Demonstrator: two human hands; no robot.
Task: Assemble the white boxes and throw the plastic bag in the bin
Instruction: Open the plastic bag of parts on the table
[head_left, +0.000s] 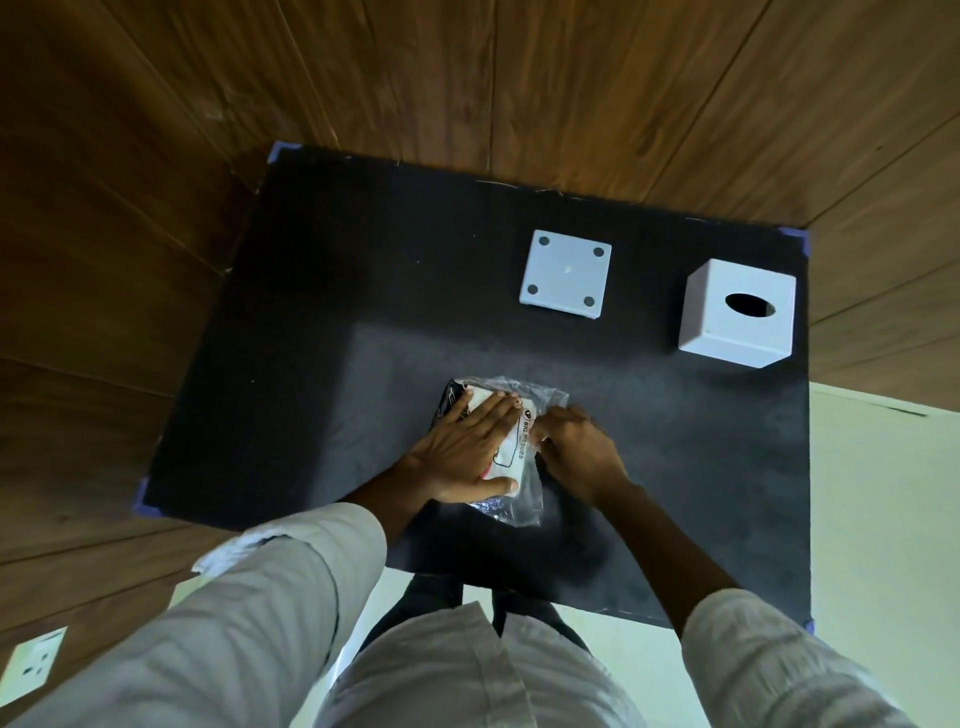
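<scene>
A person in pale rolled sleeves (291, 587) works a tissue pack (511, 452) at a desk (311, 322) covered in matte black, faintly speckled material, its corners taped blue. The left hand (462, 452) lies flat and spread, palm down, pressing on the pack rather than gripping it. The right hand (582, 452), just beside it, is curled with its fingertips pinching the crinkled clear plastic bag (530, 506) that wraps the pack; how firmly it holds cannot be told, since the fingertips are turned away from the camera.

The pack is soft and white with dark print, partly covered by the left hand, so the lettering is only partly readable. The glossy wrapper spills out past both hands, toward the person and away.

Two white box parts sit beyond the hands, well apart from them and from each other. A flat square lid (565, 274) with four dark round dots, one near each corner, lies beyond the right hand. A smooth cube (735, 314) with an oval slot on top stands farther to that hand's right.

Wood-grain panels (623, 93) surround the desk. A white wall socket (36, 665) shows at the lower left, cut off by the frame edge.
</scene>
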